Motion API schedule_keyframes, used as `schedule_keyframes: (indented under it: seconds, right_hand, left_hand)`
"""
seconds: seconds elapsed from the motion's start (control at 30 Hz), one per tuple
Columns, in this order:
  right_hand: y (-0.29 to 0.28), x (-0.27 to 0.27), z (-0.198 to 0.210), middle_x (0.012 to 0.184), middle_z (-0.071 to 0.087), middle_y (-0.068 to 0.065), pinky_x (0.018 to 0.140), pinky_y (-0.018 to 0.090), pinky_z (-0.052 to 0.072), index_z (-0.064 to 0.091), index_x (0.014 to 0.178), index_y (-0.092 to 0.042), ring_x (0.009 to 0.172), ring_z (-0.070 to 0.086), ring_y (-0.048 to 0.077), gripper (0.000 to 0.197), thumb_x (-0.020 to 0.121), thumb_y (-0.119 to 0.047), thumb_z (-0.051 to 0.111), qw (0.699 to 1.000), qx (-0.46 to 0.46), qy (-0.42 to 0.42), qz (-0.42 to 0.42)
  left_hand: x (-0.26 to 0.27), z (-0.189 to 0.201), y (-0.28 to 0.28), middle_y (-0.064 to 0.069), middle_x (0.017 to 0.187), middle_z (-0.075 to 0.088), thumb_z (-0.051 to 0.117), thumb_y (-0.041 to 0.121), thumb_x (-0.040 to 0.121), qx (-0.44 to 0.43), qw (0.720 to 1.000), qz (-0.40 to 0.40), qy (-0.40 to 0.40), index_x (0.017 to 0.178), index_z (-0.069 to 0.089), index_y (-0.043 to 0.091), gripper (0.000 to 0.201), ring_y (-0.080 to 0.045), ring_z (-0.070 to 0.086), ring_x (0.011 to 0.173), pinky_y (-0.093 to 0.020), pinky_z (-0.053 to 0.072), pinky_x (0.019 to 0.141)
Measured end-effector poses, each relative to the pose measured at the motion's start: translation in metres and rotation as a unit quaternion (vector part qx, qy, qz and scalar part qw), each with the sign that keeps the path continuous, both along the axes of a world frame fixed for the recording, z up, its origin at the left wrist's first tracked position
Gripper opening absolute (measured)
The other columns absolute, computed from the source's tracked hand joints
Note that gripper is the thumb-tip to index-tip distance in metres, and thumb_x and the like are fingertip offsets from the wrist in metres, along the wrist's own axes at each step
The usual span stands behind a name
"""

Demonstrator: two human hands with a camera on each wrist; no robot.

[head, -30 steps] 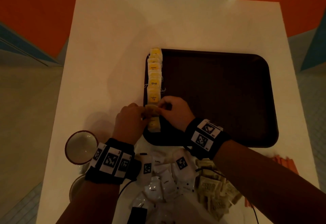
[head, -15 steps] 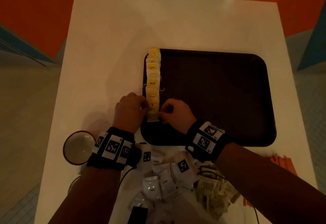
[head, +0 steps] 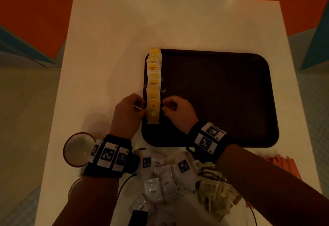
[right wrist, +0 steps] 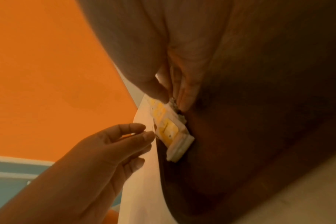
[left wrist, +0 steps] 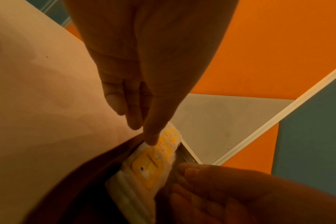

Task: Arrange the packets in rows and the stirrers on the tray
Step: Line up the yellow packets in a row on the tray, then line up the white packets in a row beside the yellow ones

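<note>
A row of yellow packets runs along the left edge of the dark brown tray. My two hands flank its near end. The left hand holds its fingers straight, with a fingertip touching the left edge of the nearest packets. The right hand has its fingers curled. Its thumb and fingers pinch the right edge of a yellow packet. Loose white packets, tan packets and orange stirrers lie on the white table in front of the tray.
A round red-rimmed cup stands near the table's left front edge, by my left wrist. Most of the tray's floor to the right of the yellow row is bare. A black cable trails off the left wristband.
The packet both hands held together a second ago now lies flat at the near end of the row. The hands have parted to either side of it.
</note>
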State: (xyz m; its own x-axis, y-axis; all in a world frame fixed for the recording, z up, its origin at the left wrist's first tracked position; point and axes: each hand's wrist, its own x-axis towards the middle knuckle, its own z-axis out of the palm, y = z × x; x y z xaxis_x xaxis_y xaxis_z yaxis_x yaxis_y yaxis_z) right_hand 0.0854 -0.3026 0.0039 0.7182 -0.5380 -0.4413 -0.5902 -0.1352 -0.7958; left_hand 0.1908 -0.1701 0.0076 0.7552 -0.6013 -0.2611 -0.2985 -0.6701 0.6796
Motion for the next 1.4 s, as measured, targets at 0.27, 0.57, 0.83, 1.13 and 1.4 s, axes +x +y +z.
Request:
schedule_keyframes:
  seconds: [0.27,0.57,0.83,1.13,1.4]
  right_hand:
    - [-0.001,0.018,-0.003,0.118,0.060,0.010,0.089,0.017,0.044,0.061,0.116,-0.010,0.101,0.057,0.011,0.030,0.086,-0.005,0.056,0.999,-0.012,-0.034,-0.039]
    - [-0.019,0.054,0.010,0.115,0.064,0.009,0.088,0.023,0.045,0.062,0.116,-0.008,0.099,0.058,0.013,0.031,0.087,-0.004,0.055,0.996,0.024,-0.071,-0.056]
    - [-0.035,0.080,-0.002,0.139,0.048,0.007,0.103,0.029,0.040,0.039,0.140,-0.015,0.124,0.049,0.018,0.053,0.089,-0.009,0.052,0.996,0.038,-0.039,-0.077]
    - [-0.049,0.098,-0.004,0.151,0.031,0.009,0.110,0.031,0.033,0.024,0.145,-0.012,0.136,0.035,0.020,0.058,0.093,-0.013,0.049,0.992,0.050,-0.040,-0.113]
    - [-0.052,0.078,0.011,0.147,0.038,0.008,0.104,0.022,0.032,0.033,0.141,-0.007,0.133,0.039,0.019,0.052,0.091,0.000,0.045,0.993,0.063,-0.055,-0.086]
  left_hand:
    - [0.007,-0.001,-0.003,-0.001,0.092,0.061,0.071,0.010,0.078,-0.025,0.999,0.021,-0.011,0.094,0.062,0.015,0.019,0.001,0.051,0.065,0.002,0.036,0.059]
    - [0.007,-0.003,-0.004,-0.008,0.106,0.058,0.064,0.008,0.084,-0.050,0.998,0.009,-0.035,0.104,0.062,0.013,0.021,-0.016,0.054,0.086,-0.011,0.036,0.069]
    - [0.015,-0.006,-0.014,-0.014,0.130,0.054,0.055,0.005,0.089,-0.076,0.996,0.004,-0.046,0.127,0.053,0.005,0.038,-0.028,0.052,0.117,-0.045,0.044,0.098]
    - [0.022,-0.008,-0.021,-0.013,0.136,0.051,0.052,0.004,0.091,-0.064,0.997,-0.008,-0.043,0.131,0.050,0.006,0.040,-0.027,0.048,0.124,-0.044,0.040,0.104]
    - [0.004,0.017,-0.006,0.003,0.116,0.056,0.051,0.000,0.091,-0.111,0.993,-0.004,-0.040,0.121,0.058,0.012,0.033,-0.009,0.051,0.107,-0.024,0.042,0.093]
